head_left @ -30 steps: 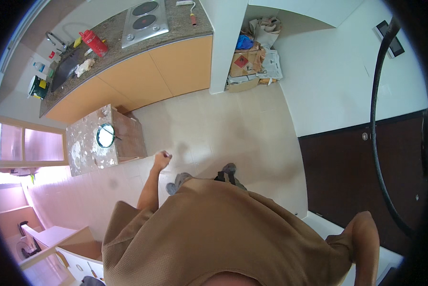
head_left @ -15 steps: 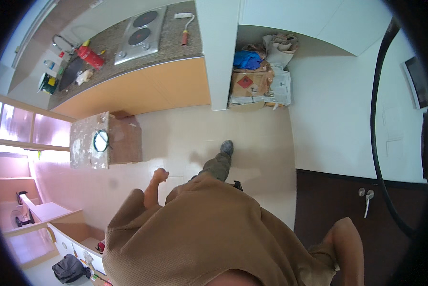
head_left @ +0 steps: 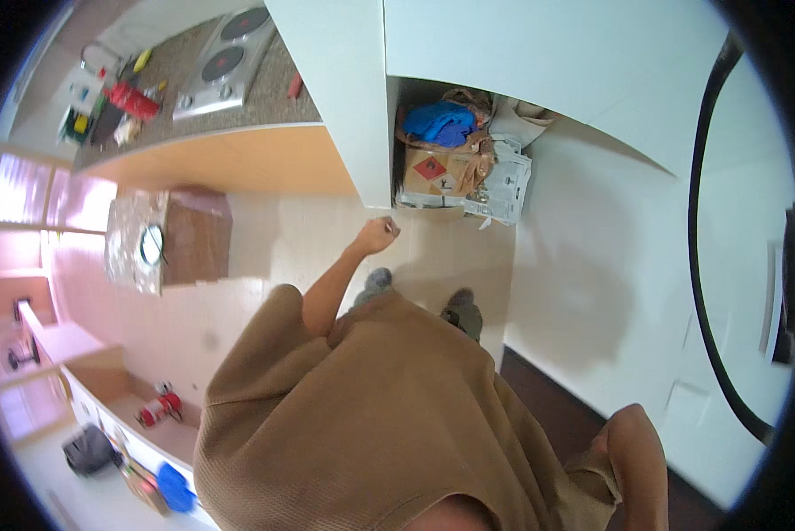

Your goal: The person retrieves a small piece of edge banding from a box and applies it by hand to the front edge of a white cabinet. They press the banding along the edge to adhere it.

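Note:
My left hand (head_left: 376, 235) is held out in front of me over the pale floor, fingers curled into a fist with nothing visible in it. It is nearest the white pillar (head_left: 344, 106) and the cardboard box (head_left: 437, 173) in the alcove behind it. Of my right arm only the bent elbow (head_left: 635, 447) shows at the lower right; the hand itself is out of sight. My brown shirt (head_left: 371, 416) fills the lower middle, and my two shoes (head_left: 464, 311) stand on the floor just beyond it.
A blue bag (head_left: 442, 122) tops the box, with newspapers (head_left: 504, 186) beside it. A stone counter (head_left: 265, 88) holds a two-ring hob (head_left: 225, 57) and red items. A small marble-topped cabinet (head_left: 163, 239) stands left. A white wall (head_left: 610, 265) is right.
I have walked forward toward the pillar and the alcove with the box. My left arm has swung forward and upward, its fist still closed.

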The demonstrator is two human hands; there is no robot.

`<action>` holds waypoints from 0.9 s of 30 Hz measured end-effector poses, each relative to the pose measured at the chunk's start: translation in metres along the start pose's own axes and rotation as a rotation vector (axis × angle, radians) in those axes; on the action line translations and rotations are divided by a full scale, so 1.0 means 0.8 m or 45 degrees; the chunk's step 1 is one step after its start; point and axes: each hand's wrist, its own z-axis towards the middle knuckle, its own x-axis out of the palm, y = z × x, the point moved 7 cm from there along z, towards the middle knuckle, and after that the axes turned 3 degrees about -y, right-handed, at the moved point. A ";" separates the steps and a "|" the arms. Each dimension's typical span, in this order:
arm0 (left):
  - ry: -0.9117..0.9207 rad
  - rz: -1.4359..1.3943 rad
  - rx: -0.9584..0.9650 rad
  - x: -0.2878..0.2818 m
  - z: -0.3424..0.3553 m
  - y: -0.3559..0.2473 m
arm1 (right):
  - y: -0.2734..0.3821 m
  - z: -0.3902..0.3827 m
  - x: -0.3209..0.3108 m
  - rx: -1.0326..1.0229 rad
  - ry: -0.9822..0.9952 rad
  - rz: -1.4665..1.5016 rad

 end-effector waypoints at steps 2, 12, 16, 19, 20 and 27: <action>-0.084 -0.041 -0.078 0.015 -0.002 -0.012 | -0.019 -0.014 -0.039 -0.005 0.029 0.097; -0.298 -0.160 -0.928 0.204 -0.242 0.101 | -0.081 -0.061 -0.216 -0.178 0.032 0.487; -0.417 -0.439 -1.235 0.290 -0.358 0.135 | -0.153 -0.091 -0.262 0.017 -0.170 0.398; -0.607 -0.846 -1.255 0.321 -0.331 0.107 | -0.252 -0.149 -0.243 0.610 -0.154 0.056; -0.662 -0.837 -1.276 0.333 -0.354 0.114 | -0.316 -0.202 -0.209 0.944 -0.027 0.013; -0.996 -0.576 -1.239 0.359 -0.299 0.167 | -0.644 -0.526 -0.012 1.476 0.613 -0.060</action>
